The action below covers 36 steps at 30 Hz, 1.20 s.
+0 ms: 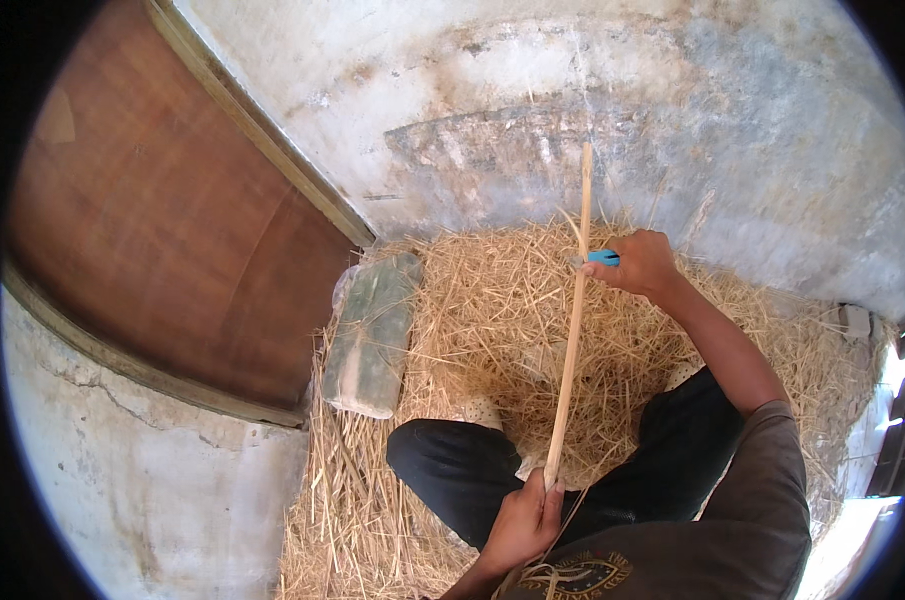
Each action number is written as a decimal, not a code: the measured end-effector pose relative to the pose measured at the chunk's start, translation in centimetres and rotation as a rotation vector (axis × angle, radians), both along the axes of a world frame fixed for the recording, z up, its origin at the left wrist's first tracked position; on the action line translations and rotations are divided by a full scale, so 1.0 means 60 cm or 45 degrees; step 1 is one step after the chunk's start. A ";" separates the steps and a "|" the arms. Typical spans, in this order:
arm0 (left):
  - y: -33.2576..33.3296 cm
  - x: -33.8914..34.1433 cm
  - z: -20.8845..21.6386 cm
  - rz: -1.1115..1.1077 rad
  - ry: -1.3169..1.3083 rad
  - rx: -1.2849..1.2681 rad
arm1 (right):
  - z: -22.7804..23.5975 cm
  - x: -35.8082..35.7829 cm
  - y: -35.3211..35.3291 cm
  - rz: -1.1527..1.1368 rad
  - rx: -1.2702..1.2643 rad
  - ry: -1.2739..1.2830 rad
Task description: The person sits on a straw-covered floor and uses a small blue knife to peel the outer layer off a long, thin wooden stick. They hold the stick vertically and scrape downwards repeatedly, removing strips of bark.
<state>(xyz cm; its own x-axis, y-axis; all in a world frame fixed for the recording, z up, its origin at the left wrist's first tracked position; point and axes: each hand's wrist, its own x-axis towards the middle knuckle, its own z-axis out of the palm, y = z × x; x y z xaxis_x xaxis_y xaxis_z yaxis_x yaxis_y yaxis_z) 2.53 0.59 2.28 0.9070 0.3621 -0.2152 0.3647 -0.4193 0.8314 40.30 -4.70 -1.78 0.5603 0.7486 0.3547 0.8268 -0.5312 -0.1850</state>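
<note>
A long, pale strip of wood or bamboo rises from my lap toward the wall, nearly upright in the view. My left hand is closed around its lower end, close to my body. In my right hand, held out at arm's length, is a blue-handled knife. Its blade meets the strip in the upper part, and a thin curl of shaving stands off there. Most of the knife's handle is hidden by my fingers.
Straw-coloured shavings cover the floor around my bent legs. A greenish-grey, worn slab lies at the left, beside a brown door panel in a wooden frame. A stained plaster wall stands ahead.
</note>
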 end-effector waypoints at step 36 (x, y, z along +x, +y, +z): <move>0.020 0.006 0.016 0.185 0.049 0.146 | 0.002 -0.174 0.018 0.305 0.013 0.313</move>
<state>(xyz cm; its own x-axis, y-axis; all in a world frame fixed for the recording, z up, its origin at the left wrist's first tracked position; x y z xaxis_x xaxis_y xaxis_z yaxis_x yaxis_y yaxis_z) 2.90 1.76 3.27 0.8352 0.5129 -0.1983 0.4588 -0.4511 0.7655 29.84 -3.63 -1.68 0.4383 0.8665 0.2390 0.8581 -0.3242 -0.3982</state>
